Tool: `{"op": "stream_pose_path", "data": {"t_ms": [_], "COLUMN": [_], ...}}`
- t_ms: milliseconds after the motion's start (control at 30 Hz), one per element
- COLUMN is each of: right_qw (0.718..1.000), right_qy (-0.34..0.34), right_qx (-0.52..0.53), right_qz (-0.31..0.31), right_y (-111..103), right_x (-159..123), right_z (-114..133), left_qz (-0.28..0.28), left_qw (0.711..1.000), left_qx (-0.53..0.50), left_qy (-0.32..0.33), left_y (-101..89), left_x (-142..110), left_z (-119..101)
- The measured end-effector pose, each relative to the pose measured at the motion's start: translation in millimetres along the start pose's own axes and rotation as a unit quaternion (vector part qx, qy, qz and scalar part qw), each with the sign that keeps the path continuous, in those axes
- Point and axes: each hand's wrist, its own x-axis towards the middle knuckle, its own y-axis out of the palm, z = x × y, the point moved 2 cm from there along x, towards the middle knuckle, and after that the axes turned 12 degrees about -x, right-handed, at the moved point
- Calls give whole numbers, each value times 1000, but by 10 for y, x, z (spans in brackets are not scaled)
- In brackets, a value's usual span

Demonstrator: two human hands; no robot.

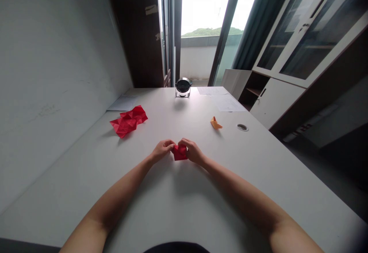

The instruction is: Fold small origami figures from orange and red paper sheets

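A small folded piece of red paper (180,154) is held between my two hands, low over the middle of the white table. My left hand (163,149) pinches its left edge with thumb and fingers. On the other side, my right hand (192,150) is closed on the upper right part, with its fingers curled over the top. The fingers cover parts of the paper, so some of its folds are hidden.
Creased red paper (129,121) lies to the left near the wall. A folded orange paper figure (215,123) sits to the right, beside a round cable hole (242,127). A small black fan-like device (183,86) stands at the back; white sheets (227,102) lie back right.
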Motion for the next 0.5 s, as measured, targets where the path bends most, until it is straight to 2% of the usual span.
{"op": "stream_pose_path", "data": {"t_ms": [500], "right_qw": [996], "right_qy": [45], "right_qx": [72], "right_qz": [-11], "right_y": [38], "right_x": [17], "right_z": [-113], "left_qz": [4], "left_qw": [1000], "left_qx": [-15], "left_qy": [2], "left_y": [-15], "left_x": [11], "left_z": [55]}}
